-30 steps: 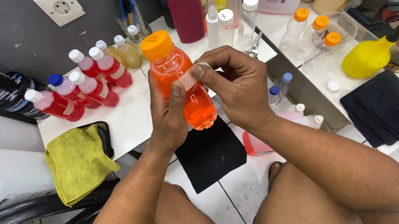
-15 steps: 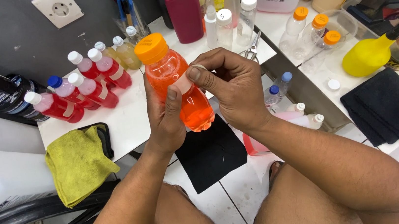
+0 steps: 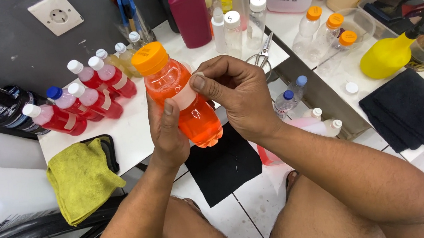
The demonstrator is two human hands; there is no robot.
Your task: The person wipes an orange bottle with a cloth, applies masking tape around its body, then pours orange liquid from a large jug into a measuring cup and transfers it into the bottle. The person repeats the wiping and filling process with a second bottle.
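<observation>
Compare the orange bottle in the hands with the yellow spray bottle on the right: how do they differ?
The orange bottle is clear, showing orange liquid; the yellow spray bottle is opaque. The orange bottle has an orange screw cap, the yellow spray bottle a black trigger head. The orange bottle is held tilted between the left hand and right hand; the yellow spray bottle rests on the counter, untouched. Both are plastic.

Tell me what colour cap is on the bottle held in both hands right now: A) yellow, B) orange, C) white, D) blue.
B. The bottle of orange liquid, gripped by the left hand while the right hand presses its pale label, has an orange cap; the white and blue caps sit on the red bottles lying on the white table behind.
</observation>
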